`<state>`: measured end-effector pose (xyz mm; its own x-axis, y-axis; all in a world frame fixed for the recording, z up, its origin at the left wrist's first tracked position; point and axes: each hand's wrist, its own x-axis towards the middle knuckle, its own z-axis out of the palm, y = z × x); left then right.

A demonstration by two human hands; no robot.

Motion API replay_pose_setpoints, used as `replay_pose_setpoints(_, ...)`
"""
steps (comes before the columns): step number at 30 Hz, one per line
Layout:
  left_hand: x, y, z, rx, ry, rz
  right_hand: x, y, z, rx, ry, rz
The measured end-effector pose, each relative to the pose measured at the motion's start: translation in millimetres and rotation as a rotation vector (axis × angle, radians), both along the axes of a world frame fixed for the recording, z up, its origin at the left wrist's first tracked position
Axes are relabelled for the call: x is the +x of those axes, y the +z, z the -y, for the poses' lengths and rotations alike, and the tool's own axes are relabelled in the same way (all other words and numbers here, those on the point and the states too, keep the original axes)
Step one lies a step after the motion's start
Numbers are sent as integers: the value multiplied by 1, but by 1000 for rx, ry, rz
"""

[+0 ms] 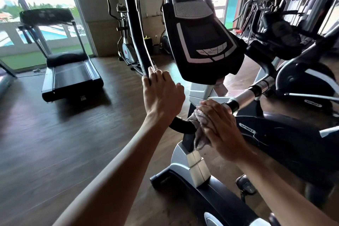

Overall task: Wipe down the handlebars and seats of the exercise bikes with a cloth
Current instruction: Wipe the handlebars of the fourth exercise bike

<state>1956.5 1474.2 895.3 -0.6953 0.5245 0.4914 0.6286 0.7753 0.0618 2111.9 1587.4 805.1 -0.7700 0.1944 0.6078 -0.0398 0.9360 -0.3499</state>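
2 hands in view, 1 cloth, 1 bike up close. Left hand (162,93) grips the lower end of the upright black handlebar (136,33), fingers curled round it. Right hand (218,124) lies flat w/ straight fingers, pressing a grey cloth (199,128) against the low curved handlebar section (183,125) under the console (203,38); cloth is bunched betw. palm and bar, a fold hanging below. Most of the cloth is hidden by the hand, and the bar beneath it can't be seen. Bike's white post (192,159) and black base run down to the frame's bottom edge, cut off there; seat not visible. Console buttons too small to read. Also in the room: 1 treadmill (69,71) at left by the window, 2 ellipticals (124,29) at the back wall, the second partly hidden behind the console, 1 more bike-type machine (304,82) at right, cut off by the edge. Far right racks are blurred, count unclear. Wood floor (55,143) throughout.
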Motion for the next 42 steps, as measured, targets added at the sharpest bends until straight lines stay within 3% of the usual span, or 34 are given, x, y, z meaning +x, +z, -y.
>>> replay_pose_setpoints(2, 0, -1, 1, -8, -12, -8, 3, 3, -27, -9, 6, 26)
replay_pose_setpoints(5, 1, -1, 1, -6, -14, 1, 7, 17, -58, -211, -73, 51)
replay_pose_setpoints(10, 0, -1, 1, 12, -19, -6, 2, 41, -66, -417, -108, 243)
replay_pose_setpoints(16, 0, 0, 0, -17, -10, -3, -3, 40, -73, -460, -135, 182)
replay_pose_setpoints(20, -1, 1, -1, -31, -11, 5, -2, 71, -90, -675, -43, 628)
replay_pose_setpoints(22, -1, 1, -2, -33, -12, 6, -8, 75, -92, -615, -139, 704)
replay_pose_setpoints(23, -1, 0, -2, -34, -9, 5, -13, 68, -88, -519, -225, 646)
replay_pose_setpoints(26, -1, 0, -2, -42, 4, -3, -30, 34, -66, -260, -396, 178)
replay_pose_setpoints(30, 1, -1, -4, -53, 8, 2, -27, 5, -27, -110, -314, -145)
replay_pose_setpoints(35, 3, 1, -2, -60, 8, 2, -28, -39, 54, 41, -267, -284)
replay_pose_setpoints(40, 4, 2, 2, -45, -14, 9, -24, -57, 30, 338, -274, -300)
replay_pose_setpoints(42, 3, 2, 3, -37, -32, 16, -14, -56, 11, 321, -186, -251)
